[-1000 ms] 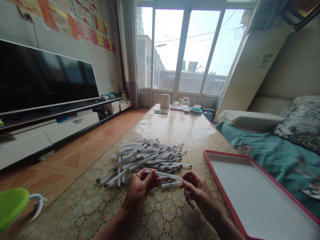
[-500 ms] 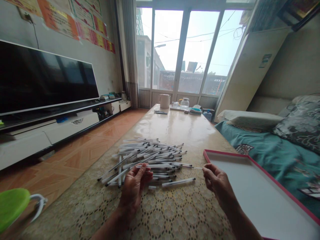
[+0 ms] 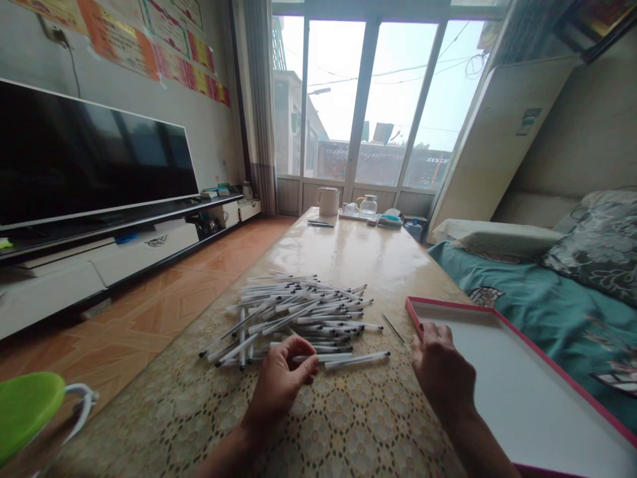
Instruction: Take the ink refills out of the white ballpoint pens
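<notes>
A heap of white pens (image 3: 298, 309) with dark tips lies on the patterned tabletop. At its near edge my left hand (image 3: 286, 375) is closed in a pinch, thumb against fingers. A bit of white pen piece (image 3: 299, 358) shows between them; most of it is hidden. My right hand (image 3: 442, 365) is closed beside the left rim of a shallow tray. A thin dark pen refill (image 3: 393, 328) slants up and left from its fingertips. Between the hands, one pen (image 3: 358, 360) lies apart at the heap's near right side.
The white tray with a red rim (image 3: 562, 372) is at the right. On the table's far end stand a beige jug (image 3: 327, 200) and a glass teapot (image 3: 368, 204). A green stool (image 3: 30, 415) is at the left, a teal-covered sofa (image 3: 522, 292) at the right.
The refill has come away from the left hand's white piece and now slants from my right hand. My left hand has moved down and right. The small white piece on the tabletop no longer shows.
</notes>
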`<act>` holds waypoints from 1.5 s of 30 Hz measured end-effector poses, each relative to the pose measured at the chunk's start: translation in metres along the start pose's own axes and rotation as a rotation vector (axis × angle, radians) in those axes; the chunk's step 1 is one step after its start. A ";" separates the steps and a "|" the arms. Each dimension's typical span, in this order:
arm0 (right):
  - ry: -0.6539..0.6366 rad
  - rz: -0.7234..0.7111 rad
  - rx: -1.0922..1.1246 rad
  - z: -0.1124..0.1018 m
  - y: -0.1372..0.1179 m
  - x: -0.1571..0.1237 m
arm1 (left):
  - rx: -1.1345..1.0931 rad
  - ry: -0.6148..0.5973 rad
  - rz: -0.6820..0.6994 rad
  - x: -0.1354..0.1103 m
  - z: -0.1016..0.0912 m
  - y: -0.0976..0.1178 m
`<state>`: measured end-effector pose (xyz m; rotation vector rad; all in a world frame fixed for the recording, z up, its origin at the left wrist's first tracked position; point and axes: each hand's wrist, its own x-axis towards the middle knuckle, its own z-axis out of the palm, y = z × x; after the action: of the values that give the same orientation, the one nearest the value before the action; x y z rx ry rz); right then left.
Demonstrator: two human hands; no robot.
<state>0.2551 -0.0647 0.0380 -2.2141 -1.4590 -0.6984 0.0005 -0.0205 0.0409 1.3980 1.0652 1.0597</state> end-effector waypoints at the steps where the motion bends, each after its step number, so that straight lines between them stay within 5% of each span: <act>1: -0.012 -0.037 0.095 0.001 -0.002 -0.001 | 0.123 -0.043 0.034 -0.003 -0.002 0.002; 6: -0.280 -0.375 0.558 0.007 -0.023 -0.009 | 0.636 -0.119 0.240 -0.013 -0.014 0.005; 13: -0.347 -0.478 0.461 0.011 -0.043 -0.018 | 0.904 -0.155 0.349 -0.021 -0.025 -0.005; 24: -0.332 -0.488 0.590 -0.003 -0.036 -0.017 | 0.749 -0.087 0.512 -0.011 -0.007 -0.005; 35: -0.573 -0.509 0.713 -0.020 -0.041 -0.024 | 0.813 -0.222 0.662 0.002 -0.001 -0.015; 45: -0.546 -0.657 0.583 -0.012 -0.049 -0.037 | 0.940 -0.344 0.765 -0.001 -0.005 -0.017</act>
<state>0.1958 -0.0797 0.0278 -1.5106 -2.3276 0.2053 -0.0055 -0.0191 0.0246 2.7833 0.7828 0.7590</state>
